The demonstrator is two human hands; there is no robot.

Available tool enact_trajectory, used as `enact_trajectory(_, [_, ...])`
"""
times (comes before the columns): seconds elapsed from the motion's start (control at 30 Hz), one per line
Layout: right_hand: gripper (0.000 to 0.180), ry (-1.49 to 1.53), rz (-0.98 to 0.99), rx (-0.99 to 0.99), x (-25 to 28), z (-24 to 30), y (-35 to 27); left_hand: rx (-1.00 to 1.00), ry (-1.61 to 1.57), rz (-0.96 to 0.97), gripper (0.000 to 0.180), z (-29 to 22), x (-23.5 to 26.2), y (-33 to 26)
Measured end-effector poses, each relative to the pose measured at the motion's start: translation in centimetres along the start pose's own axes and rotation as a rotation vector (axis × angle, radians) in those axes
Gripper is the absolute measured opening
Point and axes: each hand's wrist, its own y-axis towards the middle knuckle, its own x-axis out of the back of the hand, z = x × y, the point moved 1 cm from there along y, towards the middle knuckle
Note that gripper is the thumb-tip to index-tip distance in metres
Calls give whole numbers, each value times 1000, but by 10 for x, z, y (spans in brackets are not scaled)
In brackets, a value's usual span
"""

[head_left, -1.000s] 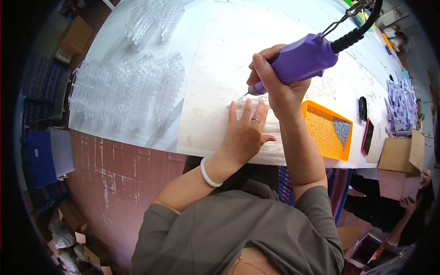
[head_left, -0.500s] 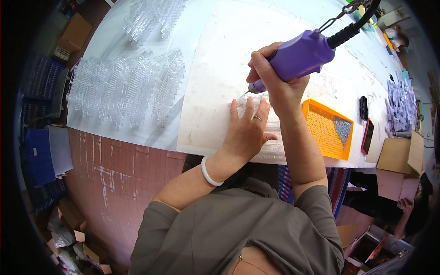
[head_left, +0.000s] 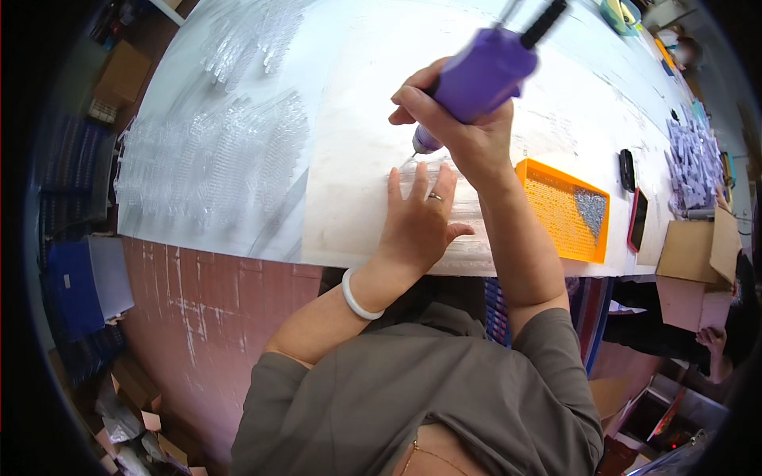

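My right hand (head_left: 468, 131) grips a purple powered screwdriver (head_left: 480, 75) that hangs on a black cable, its tip pointing down at the white table (head_left: 349, 119). My left hand (head_left: 417, 218) lies flat, fingers spread, pressing a clear plastic strip (head_left: 468, 210) onto the table just below the tool's tip. A ring sits on one finger and a white bangle (head_left: 359, 297) on the wrist.
Piles of clear plastic parts (head_left: 214, 159) cover the table's left side. An orange tray (head_left: 565, 208) holding small metal bits stands to the right, beside a phone (head_left: 637, 220) and a black object. Purple parts (head_left: 694, 163) lie far right. Cardboard boxes (head_left: 698, 254) and another person's hand (head_left: 712, 341) are at the right edge.
The purple screwdriver has tilted and shifted slightly along the strip; my left hand stays pressed flat in the same spot.
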Motion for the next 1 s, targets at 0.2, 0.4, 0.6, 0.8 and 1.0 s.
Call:
enact_trajectory(0.2, [8, 85, -203, 365, 70, 44, -10, -17, 16, -25, 71, 3, 5, 1])
enact_trajectory(0.4, [9, -154, -427, 251, 130, 61, -53, -34, 70, 0, 64, 20, 2, 27])
enact_trajectory(0.6, [8, -214, -553, 196, 148, 57, -86, -60, -102, 55, 58, -33, 24, 0])
enact_trajectory(0.8, [6, -248, -550, 209, 147, 54, -84, -40, 2, 121, 63, -45, 16, -11])
enact_trajectory(1.0, [6, -223, -563, 226, 149, 45, -81, -66, 85, 123, 75, -49, 7, -18])
